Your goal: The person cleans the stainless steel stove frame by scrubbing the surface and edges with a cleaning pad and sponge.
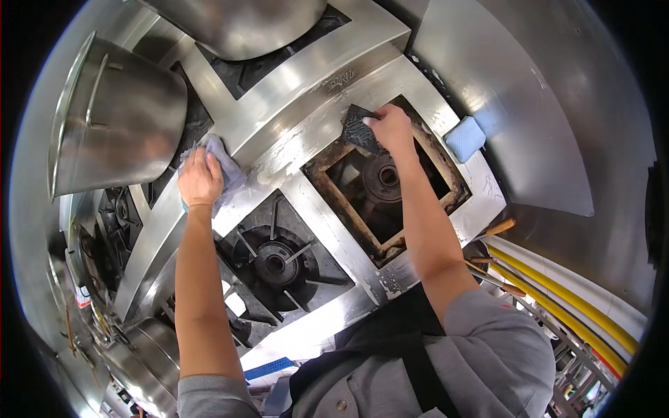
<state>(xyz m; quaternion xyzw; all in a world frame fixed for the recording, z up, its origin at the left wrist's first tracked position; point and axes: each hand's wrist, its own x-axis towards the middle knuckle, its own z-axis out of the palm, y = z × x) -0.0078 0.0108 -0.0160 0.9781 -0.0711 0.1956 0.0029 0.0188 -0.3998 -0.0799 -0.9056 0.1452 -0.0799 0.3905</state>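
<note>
My right hand [394, 131] pinches a dark scouring pad [360, 130] streaked with suds. The pad is at the back left corner of a square burner opening, whose frame [323, 172] is brown with grime and has no grate over it. A round burner [381, 178] shows inside this opening. Over on the left, my left hand [201, 179] is closed on a bunched grey cloth [224, 167], resting on the steel ledge of the stove [251, 150]. Parts of the cloth are hidden under the fingers.
A large steel pot [132, 125] stands close beside my left hand, and another pot [240, 24] sits on the raised back burner. A grated burner [277, 263] lies between my arms. A blue sponge [465, 138] rests on the right edge. Yellow pipes [557, 292] run at the lower right.
</note>
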